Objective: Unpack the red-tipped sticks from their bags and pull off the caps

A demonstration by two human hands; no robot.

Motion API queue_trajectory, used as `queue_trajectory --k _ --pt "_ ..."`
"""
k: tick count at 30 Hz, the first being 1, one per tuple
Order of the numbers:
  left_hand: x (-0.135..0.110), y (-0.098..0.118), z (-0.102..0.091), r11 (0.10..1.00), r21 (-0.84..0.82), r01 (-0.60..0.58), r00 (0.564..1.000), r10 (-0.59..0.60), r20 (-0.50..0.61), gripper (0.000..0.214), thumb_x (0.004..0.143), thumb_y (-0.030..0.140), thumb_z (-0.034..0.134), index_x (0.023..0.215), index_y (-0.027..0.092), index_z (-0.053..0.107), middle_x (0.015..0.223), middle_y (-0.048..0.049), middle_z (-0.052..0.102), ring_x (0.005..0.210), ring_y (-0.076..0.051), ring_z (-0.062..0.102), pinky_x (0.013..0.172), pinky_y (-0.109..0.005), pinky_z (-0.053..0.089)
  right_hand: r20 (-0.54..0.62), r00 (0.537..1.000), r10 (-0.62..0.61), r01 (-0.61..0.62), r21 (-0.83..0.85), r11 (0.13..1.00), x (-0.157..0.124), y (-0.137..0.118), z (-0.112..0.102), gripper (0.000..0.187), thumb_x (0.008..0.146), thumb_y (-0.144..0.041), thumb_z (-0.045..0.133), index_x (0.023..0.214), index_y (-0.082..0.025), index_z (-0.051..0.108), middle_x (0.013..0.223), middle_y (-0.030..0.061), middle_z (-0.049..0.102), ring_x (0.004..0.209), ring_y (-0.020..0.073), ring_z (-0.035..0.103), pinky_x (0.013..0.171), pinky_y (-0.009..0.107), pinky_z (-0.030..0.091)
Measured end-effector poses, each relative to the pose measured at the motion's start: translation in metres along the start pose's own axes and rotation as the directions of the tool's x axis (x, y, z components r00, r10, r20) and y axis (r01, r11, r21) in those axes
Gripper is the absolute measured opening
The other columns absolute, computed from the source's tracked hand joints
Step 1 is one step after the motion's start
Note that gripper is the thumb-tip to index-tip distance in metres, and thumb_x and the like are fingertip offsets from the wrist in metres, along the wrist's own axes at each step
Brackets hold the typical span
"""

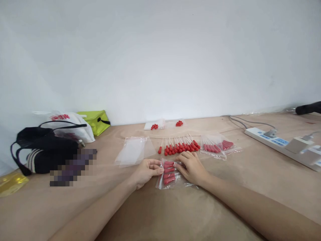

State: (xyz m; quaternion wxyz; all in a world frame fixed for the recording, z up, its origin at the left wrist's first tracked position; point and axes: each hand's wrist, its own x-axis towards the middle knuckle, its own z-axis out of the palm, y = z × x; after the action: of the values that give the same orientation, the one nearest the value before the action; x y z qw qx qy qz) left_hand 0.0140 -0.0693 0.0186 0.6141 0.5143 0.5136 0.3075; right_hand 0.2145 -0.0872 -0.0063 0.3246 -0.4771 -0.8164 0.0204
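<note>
A small clear zip bag with several red-bulbed droppers inside lies on the brown table in front of me. My left hand pinches the bag's left edge with curled fingers. My right hand lies on the bag's right side, fingers pressing down on it. Just beyond the hands is a row of loose red-bulbed droppers. To the right of that row lie filled clear bags. A pile of empty clear bags lies to the left.
Black bag, white plastic bag and green pouch sit at the left by the wall. White power strip with plugs and cables lies at the right. A few red bulbs and a small bag lie near the wall.
</note>
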Motion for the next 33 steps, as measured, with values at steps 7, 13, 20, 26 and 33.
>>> queue_trajectory --k 7,13,20,26,33 --pt "-0.002 0.001 0.000 0.993 0.105 -0.050 0.999 0.048 0.027 0.043 0.043 0.032 0.080 0.077 0.012 0.061 0.056 0.0026 0.060 0.057 -0.011 0.055 0.062 -0.024 0.042 0.054 0.933 -0.357 0.348 0.124 0.929 0.024 -0.009 -0.003 0.023 0.082 -0.019 0.048 0.100 -0.025 0.059 0.092 0.0036 0.055 0.084 0.0150 0.045 0.072 0.029 0.032" --pt "-0.003 0.002 0.000 0.993 0.101 -0.062 0.997 0.057 0.049 0.043 0.042 0.032 0.080 0.074 0.012 0.061 0.054 0.0041 0.058 0.055 -0.009 0.053 0.061 -0.023 0.040 0.121 0.885 -0.449 0.454 -0.009 0.891 0.038 -0.010 0.001 0.021 0.081 -0.015 0.047 0.092 -0.024 0.062 0.096 0.0042 0.054 0.087 0.0163 0.043 0.072 0.030 0.030" --pt "-0.003 0.002 0.001 0.993 0.095 -0.075 0.995 0.068 0.073 0.038 0.044 0.030 0.080 0.073 0.012 0.063 0.057 0.0028 0.060 0.058 -0.011 0.055 0.063 -0.024 0.041 0.180 0.803 -0.568 0.595 -0.189 0.781 0.048 -0.017 -0.003 0.015 0.082 -0.019 0.047 0.090 -0.024 0.059 0.101 0.0036 0.053 0.092 0.0182 0.040 0.073 0.032 0.027" --pt "-0.002 0.000 -0.001 0.997 0.043 -0.066 0.995 0.063 0.074 0.041 0.044 0.032 0.080 0.075 0.012 0.063 0.056 0.0028 0.060 0.057 -0.011 0.055 0.067 -0.026 0.042 0.167 0.798 -0.579 0.603 -0.202 0.772 0.047 -0.015 0.001 0.017 0.082 -0.017 0.046 0.091 -0.023 0.058 0.095 0.0030 0.057 0.087 0.0171 0.041 0.074 0.032 0.026" --pt "-0.003 0.001 -0.002 0.998 -0.054 0.011 0.997 -0.006 0.080 0.043 0.041 0.035 0.080 0.073 0.011 0.064 0.067 -0.0016 0.065 0.064 -0.012 0.058 0.068 -0.026 0.044 0.135 0.807 -0.575 0.591 -0.190 0.784 0.042 -0.007 0.005 0.018 0.085 -0.016 0.041 0.091 -0.022 0.057 0.089 0.0016 0.061 0.084 0.0158 0.042 0.076 0.033 0.025"
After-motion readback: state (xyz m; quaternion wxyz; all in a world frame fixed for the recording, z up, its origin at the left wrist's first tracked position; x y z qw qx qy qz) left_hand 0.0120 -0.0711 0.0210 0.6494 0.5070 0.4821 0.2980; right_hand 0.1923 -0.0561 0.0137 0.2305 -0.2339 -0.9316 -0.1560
